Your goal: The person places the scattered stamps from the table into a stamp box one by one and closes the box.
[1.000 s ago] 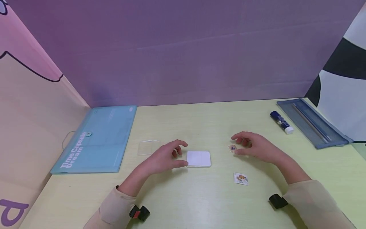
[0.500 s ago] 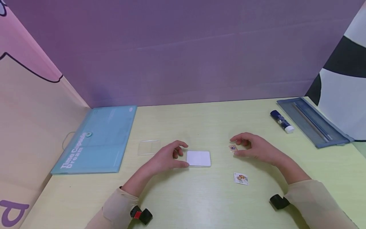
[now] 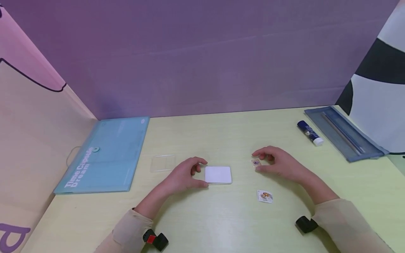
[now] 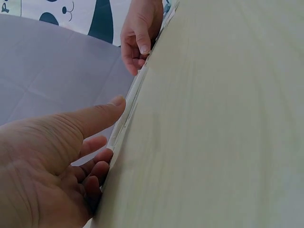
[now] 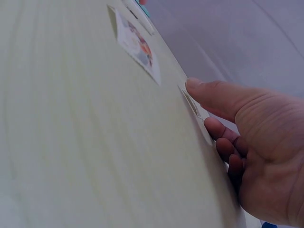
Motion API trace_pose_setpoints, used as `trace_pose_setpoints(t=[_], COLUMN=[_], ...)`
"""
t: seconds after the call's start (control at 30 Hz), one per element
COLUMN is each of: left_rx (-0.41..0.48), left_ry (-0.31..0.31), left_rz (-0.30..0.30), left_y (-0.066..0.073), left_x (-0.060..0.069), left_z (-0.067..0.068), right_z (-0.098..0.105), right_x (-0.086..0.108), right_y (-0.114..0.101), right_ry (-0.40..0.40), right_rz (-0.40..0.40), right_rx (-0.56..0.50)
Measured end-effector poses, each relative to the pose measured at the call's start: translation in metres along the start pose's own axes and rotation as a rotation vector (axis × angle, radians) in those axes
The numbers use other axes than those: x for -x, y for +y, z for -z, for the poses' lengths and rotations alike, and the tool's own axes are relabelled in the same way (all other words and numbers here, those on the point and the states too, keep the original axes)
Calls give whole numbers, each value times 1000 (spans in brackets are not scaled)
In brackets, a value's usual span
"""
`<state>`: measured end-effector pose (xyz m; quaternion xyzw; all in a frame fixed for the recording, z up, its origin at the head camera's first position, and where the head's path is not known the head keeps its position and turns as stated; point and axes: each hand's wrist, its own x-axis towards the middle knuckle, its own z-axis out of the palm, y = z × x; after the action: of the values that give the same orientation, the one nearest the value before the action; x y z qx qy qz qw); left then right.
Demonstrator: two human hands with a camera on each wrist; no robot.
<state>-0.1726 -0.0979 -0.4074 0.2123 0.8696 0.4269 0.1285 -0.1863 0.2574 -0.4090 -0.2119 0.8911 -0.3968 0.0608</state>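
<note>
In the head view a flat white rounded-corner block (image 3: 218, 175) lies mid-table. My left hand (image 3: 186, 175) is at its left side, the thumb at its near left corner and the other fingers loosely bent. Whether the thumb touches it, I cannot tell. My right hand (image 3: 280, 164) rests beside a small stamp-like picture piece (image 3: 255, 163), with thumb and index finger spread apart around it. Nearer to me lies a second stamp-like piece (image 3: 264, 196) with a coloured picture; the right wrist view shows this piece (image 5: 137, 43) bent up from the table.
A clear plastic lid-like piece (image 3: 162, 163) lies left of the white block. A blue document folder (image 3: 104, 158) covers the left side. At the back right are a glue stick (image 3: 310, 133) and a blue-grey zip pouch (image 3: 346, 135). A purple backdrop (image 3: 202, 59) rises behind the table.
The head view has shifted slightly. My left hand has edged a little toward me and the white block; my right hand stays by the stamp-like piece.
</note>
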Motion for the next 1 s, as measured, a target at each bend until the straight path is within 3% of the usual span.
trace_pose_setpoints(t=[0.8, 1.0], left_rx=[-65, -94], left_ry=[27, 33], left_rz=[48, 36], left_y=[1, 0], left_x=[-1, -2], left_z=[-6, -7], right_z=[-3, -3], right_x=[0, 0], right_y=[-1, -2], right_ry=[47, 53], right_rz=[-40, -47], right_rx=[28, 30])
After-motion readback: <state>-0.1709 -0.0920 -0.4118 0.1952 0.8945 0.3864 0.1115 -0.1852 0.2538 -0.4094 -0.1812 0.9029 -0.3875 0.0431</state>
